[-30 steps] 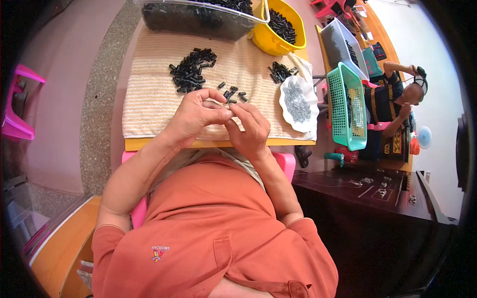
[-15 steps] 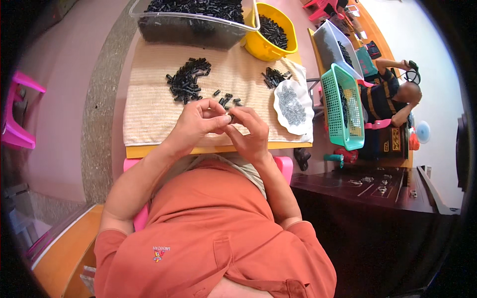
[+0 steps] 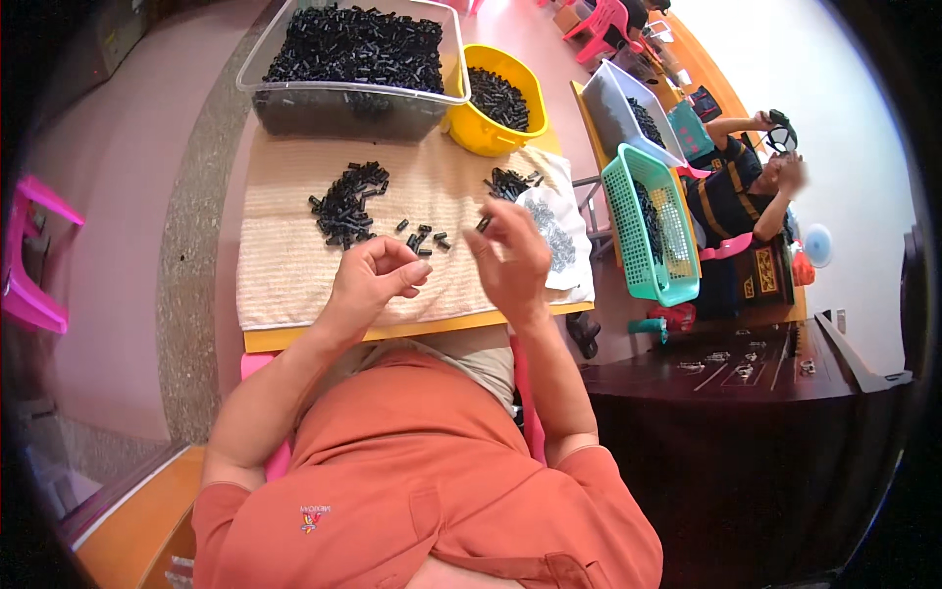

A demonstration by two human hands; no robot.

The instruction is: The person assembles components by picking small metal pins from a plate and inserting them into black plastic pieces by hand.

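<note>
The hands have come apart since half a second ago, when they were pressed together over the near edge of the counter (image 3: pixel 294 339); the joint fiddling with one piece looks finished, and each hand now works alone. The right hand (image 3: pixel 510 257) is lifted with its fingers loosely spread, pinching a small black piece (image 3: pixel 483 224) at the fingertips; that piece sits at the far-left tip of the hand, above the beige mat (image 3: pixel 285 265). The left hand (image 3: pixel 378 278) is curled, thumb against fingers; I cannot tell whether it holds anything. Loose black pieces (image 3: pixel 422 239) lie on the mat just beyond and between the two hands; a bigger heap (image 3: pixel 348 204) sits farther left; a white bag (image 3: pixel 559 231) of small metal bits lies just right of the right hand.
</note>
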